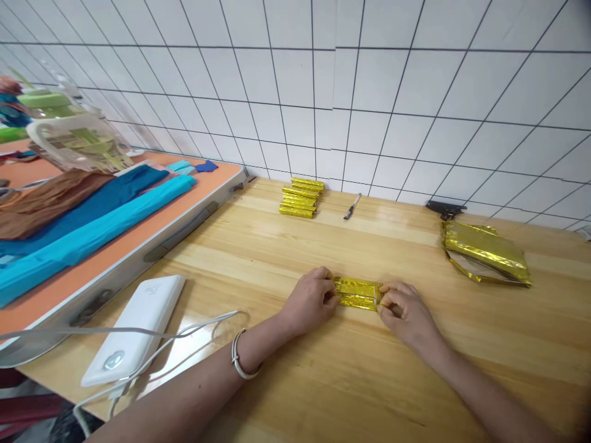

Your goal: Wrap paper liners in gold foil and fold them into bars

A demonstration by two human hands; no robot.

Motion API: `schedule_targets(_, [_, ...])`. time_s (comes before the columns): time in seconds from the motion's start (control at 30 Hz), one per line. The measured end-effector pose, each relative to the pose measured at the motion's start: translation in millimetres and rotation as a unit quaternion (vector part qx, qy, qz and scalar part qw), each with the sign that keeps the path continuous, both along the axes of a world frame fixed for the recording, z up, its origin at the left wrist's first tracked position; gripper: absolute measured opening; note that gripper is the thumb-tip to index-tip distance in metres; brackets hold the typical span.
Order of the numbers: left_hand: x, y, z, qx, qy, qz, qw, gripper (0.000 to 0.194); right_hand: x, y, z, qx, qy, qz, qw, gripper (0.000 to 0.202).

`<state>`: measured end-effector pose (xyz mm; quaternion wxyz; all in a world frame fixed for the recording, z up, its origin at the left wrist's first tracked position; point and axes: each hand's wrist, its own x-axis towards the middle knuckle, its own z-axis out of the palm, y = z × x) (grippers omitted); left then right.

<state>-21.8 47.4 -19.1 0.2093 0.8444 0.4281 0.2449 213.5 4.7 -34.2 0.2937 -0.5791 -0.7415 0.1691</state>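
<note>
- Nearest camera, bottom of frame: left forearm [203, 387], bracelet [235, 357] at wrist.
- Lower left: white power bank [141, 317] with cable [60, 332].
- Upper centre: folded gold strips [299, 201] grouped by tiled wall [289, 74], presumably out of the hands' way.
- Right of centre: left hand [314, 301] pinches left end of gold foil piece [357, 288] on tabletop [249, 246]; right hand [409, 314] pinches right end, likely keeping folds aligned.
- Right: gold foil stack [489, 246], probably parked within reach.

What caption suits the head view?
Left hand and right hand touch opposite ends of folded gold foil on a wooden table, with gold strips and a pen beyond.
</note>
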Motion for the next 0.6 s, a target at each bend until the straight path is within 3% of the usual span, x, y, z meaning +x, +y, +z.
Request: schedule_targets(0.6, [-4.0, -2.5, -1.5, -0.032, -0.043, 0.011, 0.999, 0.006, 7.4, 3.6, 6.4, -0.007, -0.024, 0.037, 0.999, 0.005])
